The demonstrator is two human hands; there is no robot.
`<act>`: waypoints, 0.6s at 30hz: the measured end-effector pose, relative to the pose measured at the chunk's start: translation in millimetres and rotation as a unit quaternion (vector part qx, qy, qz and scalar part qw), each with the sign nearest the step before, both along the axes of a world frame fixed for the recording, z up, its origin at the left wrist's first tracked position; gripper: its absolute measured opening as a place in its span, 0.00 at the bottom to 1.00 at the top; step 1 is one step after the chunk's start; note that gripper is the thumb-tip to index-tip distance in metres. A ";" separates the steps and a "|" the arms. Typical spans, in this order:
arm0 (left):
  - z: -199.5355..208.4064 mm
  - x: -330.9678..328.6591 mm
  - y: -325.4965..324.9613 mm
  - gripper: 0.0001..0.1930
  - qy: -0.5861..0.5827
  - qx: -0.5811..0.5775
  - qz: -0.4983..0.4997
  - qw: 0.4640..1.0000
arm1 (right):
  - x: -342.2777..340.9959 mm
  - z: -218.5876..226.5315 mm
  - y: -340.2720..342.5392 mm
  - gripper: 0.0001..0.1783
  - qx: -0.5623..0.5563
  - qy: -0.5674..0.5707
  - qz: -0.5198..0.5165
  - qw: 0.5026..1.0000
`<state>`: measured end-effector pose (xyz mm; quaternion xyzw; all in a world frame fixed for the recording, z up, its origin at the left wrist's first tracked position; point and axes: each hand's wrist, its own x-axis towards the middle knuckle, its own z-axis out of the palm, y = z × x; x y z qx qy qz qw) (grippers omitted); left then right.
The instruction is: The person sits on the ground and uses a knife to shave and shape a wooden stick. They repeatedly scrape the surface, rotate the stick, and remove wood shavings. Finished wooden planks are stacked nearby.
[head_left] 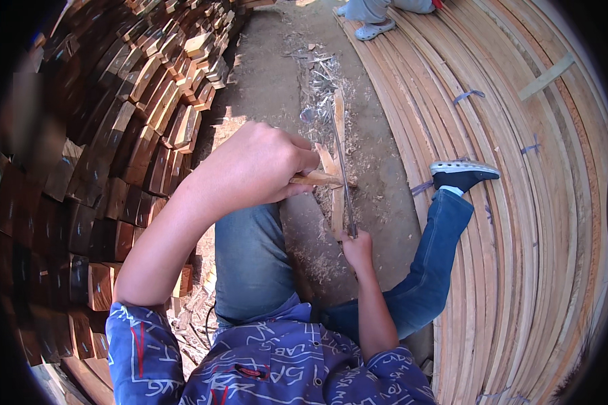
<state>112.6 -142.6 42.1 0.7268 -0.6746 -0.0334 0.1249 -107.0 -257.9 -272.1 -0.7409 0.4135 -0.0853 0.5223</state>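
My left hand (277, 158) is closed around a small piece of wood (317, 178), pinched between thumb and fingers. My right hand (359, 250) grips the near end of a long, thin, dark metal tool (344, 182); whether it is a file or a narrow blade I cannot tell. The tool points away from me and passes close by the tip of the small wood piece; whether they touch is unclear. Below them lies a long pale wooden strip (339, 125), running nearly parallel to the tool. A short wood offcut (327, 160) shows beside the left fingers.
Stacked wooden blocks (159, 101) rise along the left. Long timber boards (479, 270), tied with blue strips, cover the right, with my shoe (465, 173) on them. Another person's foot (375, 29) rests at the far end. Wood shavings (323, 77) litter the ground.
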 end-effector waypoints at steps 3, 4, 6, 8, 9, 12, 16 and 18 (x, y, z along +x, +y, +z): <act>-0.9 -4.0 -5.7 0.13 -0.001 -0.007 -0.011 1.000 | 11.4 38.4 0.6 0.15 0.044 -0.043 -0.014 0.998; -2.0 -3.9 -3.1 0.13 -0.005 0.003 -0.003 1.000 | 19.0 59.3 2.4 0.14 0.041 -0.038 -0.002 0.998; -1.3 -3.9 3.5 0.14 -0.012 0.010 0.010 1.000 | 35.9 95.8 0.5 0.14 0.029 -0.031 0.028 0.999; 2.4 -2.1 -3.2 0.14 -0.013 0.001 0.000 1.000 | 26.2 42.6 -12.0 0.12 -0.023 0.015 0.011 1.000; 2.8 -2.5 -5.0 0.14 -0.012 -0.002 -0.003 1.000 | 17.7 6.3 -15.3 0.12 -0.046 0.039 0.004 0.998; -0.8 -21.4 -4.0 0.14 -0.039 -0.009 -0.046 0.998 | -5.1 -55.8 -8.8 0.11 -0.032 0.100 -0.012 0.994; 0.4 8.6 -2.3 0.15 -0.019 0.003 0.001 1.000 | 10.7 -25.5 -11.3 0.12 -0.015 0.139 -0.010 0.990; -1.4 26.8 -0.6 0.15 -0.016 0.011 0.016 1.000 | 14.3 -18.7 -9.3 0.13 -0.007 0.102 -0.002 0.995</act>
